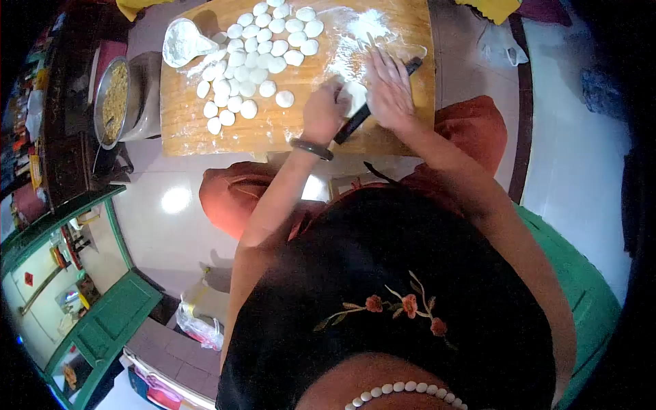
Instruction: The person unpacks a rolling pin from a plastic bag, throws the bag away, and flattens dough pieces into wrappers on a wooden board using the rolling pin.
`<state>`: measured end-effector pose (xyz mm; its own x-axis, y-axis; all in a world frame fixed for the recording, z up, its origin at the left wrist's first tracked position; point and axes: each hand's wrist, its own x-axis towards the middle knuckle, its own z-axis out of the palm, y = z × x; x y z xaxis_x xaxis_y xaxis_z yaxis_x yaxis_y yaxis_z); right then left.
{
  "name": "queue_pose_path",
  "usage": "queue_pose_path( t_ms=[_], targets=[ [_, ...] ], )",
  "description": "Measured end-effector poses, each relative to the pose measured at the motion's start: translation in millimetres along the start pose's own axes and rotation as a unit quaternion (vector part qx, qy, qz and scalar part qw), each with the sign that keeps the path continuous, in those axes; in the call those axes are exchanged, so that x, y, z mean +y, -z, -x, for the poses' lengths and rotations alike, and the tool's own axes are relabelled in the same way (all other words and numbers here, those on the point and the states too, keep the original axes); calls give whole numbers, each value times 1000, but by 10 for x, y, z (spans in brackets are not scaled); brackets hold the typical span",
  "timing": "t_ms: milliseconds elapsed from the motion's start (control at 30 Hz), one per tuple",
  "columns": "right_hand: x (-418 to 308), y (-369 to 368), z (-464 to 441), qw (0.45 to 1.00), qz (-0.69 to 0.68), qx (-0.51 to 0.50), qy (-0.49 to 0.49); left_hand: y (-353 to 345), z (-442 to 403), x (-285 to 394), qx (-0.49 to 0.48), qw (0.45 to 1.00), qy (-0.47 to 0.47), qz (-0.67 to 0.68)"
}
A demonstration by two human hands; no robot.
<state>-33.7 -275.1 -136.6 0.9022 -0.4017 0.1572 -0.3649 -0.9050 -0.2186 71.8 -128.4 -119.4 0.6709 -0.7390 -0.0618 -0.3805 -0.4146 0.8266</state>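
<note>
A round of dough [354,98] lies on the floured wooden board [184,140], between my hands. My left hand [326,111], below a dark bracelet, is closed with its curled fingers at the dough's left edge. My right hand [389,89] lies flat with fingers stretched out across a black rolling pin [355,123], which slants over the dough's right side. Many small flattened dough pieces [257,60] spread over the board's left and middle. Loose flour [369,26] covers the board beyond my right hand.
A white floured container [183,42] rests on its side at the board's upper left. A metal bowl of chopped yellowish filling [113,102] stands left of the board. A plastic bag [201,321] sits on the floor lower left, near a green cabinet door [109,314].
</note>
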Motion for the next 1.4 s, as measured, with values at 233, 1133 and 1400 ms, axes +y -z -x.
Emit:
queue_pose_path(
  t_ms=[233,1133,1400],
  targets=[
    [-214,-86,-593,999,-24,40,-12,16,-254,34,16,991,-11,-129],
    [19,-9,257,993,-8,-23,-115,-95,122,-241,53,992,58,97],
    [-341,-240,-626,992,39,19,-115,-59,-60,86,51,996,38,-62]
  ],
)
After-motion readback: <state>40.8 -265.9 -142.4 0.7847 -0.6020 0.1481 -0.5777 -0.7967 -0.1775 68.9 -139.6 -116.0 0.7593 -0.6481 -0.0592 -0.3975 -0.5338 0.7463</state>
